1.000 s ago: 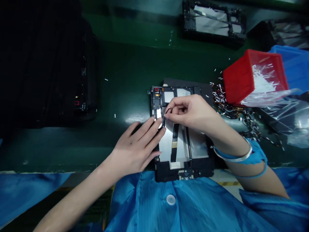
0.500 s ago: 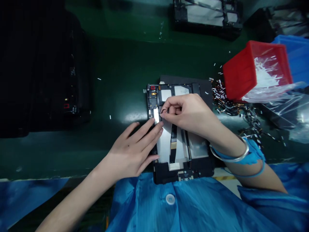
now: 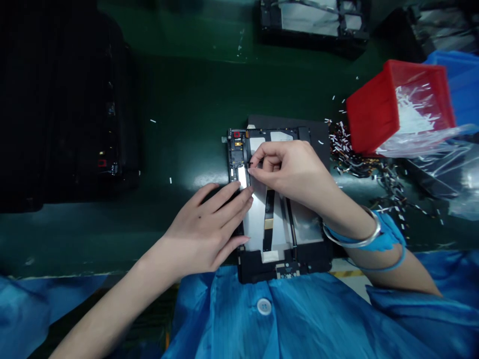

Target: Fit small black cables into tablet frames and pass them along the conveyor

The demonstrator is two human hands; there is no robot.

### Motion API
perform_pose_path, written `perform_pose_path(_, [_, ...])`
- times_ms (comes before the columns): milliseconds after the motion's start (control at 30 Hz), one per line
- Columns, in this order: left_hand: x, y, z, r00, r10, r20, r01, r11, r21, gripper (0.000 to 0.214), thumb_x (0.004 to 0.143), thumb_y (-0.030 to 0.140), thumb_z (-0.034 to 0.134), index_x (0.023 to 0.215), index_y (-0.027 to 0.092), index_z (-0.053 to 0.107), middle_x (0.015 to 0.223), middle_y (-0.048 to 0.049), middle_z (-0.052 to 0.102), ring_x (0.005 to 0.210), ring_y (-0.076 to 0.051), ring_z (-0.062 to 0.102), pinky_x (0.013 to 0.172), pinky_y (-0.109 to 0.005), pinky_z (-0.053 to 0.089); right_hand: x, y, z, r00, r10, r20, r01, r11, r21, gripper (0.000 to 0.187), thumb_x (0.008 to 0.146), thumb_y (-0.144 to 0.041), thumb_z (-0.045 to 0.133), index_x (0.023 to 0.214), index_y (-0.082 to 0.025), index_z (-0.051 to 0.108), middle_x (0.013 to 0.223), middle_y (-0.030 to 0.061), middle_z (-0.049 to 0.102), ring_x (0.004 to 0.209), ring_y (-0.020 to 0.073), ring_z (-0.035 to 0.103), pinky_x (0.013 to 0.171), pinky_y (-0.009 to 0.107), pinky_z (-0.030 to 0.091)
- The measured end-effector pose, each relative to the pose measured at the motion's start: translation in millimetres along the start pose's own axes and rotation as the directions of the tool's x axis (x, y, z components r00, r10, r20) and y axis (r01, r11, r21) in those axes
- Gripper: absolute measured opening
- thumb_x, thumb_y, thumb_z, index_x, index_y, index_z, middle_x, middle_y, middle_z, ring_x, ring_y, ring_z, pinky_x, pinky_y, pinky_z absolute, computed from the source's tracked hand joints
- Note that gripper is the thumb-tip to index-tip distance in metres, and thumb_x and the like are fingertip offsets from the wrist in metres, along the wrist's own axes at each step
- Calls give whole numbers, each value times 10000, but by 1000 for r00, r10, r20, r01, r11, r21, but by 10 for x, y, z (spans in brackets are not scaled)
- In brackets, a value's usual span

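Note:
An opened tablet [image 3: 256, 234] lies in front of me with its inside facing up, showing silver battery panels and a black ribbon cable [image 3: 268, 219]. My left hand [image 3: 209, 227] rests on its left edge with the fingers stretched out and apart, holding nothing. Above those fingertips, my right hand [image 3: 286, 167] pinches a small thin black cable [image 3: 251, 164] between thumb and forefinger, at the narrow strip along the tablet's left side. The pinching fingers hide most of this cable. A black block or board [image 3: 316, 130] lies under the tablet's upper right part.
To the right, a lined red bin [image 3: 368, 107] holds white strips, with a blue bin [image 3: 462, 89] behind it. Small loose cables [image 3: 352, 157] are heaped beside the red bin. Stacked tablet units [image 3: 314, 30] stand at the back; a large dark stack [image 3: 67, 114] is at left.
My right hand has shifted slightly up along the tablet's left side, still pinching the small cable. My left hand stays almost in place. The view has moved a little.

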State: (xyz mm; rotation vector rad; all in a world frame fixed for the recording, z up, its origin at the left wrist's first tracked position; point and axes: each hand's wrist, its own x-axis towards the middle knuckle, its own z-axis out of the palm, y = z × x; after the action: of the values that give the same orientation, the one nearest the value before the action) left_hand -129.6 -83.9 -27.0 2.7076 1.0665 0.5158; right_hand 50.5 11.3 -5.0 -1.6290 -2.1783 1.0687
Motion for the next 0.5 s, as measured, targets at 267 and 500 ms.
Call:
perform_pose_path(267, [242, -93, -8, 991, -130, -25, 132, 990, 47, 353, 955, 210, 417, 1248, 93, 576, 1321, -138, 590, 1245, -321, 509, 988, -506, 420, -355, -13, -157, 915, -128, -382, 98, 990, -98, 104, 853, -260, 570, 912, -220, 646, 551, -32, 534, 506, 120, 469, 543, 272, 330])
perform_pose_path(500, [-300, 462, 139, 737, -626, -255, 566, 778, -273, 422, 923, 197, 502, 1343, 234, 505, 1403, -105, 509, 1322, -283, 420, 1068, -529, 367, -1044, 601, -302, 917, 8, -400, -161, 922, -351, 388, 854, -524, 554, 1025, -188, 648, 504, -14, 553, 430, 156, 488, 441, 268, 248])
